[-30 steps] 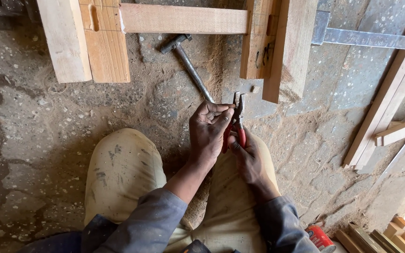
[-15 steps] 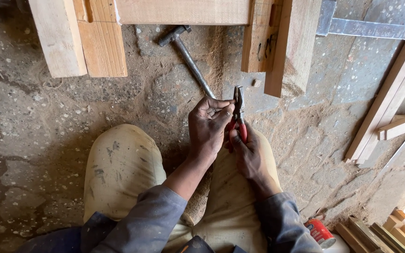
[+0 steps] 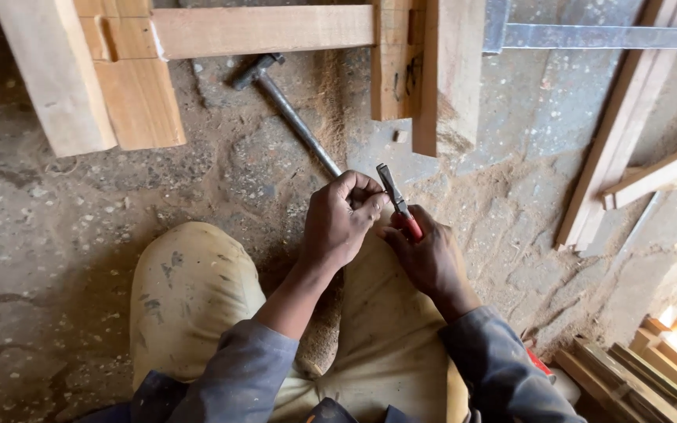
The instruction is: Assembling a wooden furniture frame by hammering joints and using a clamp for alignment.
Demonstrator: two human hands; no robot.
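Floor [image 3: 80,235]: bare concrete, dusted with sawdust; I sit on it, knees in tan trousers.
Wooden frame [image 3: 260,30]: pale joined timbers lying across the top, ahead of my knees.
Loose battens [image 3: 620,133]: at my right, leaning and stacked, well apart from my hands.
Hammer [image 3: 287,110]: metal, lying on the floor, its head near the frame, its handle end running behind my left hand.
Left hand [image 3: 338,223]: fingers curled tight together against the pliers' nose; what they pinch, I cannot tell.
Right hand [image 3: 425,254]: fingers closed around the red handles.
Pliers [image 3: 395,200]: above my lap, between both hands, dark nose pointing toward the frame.
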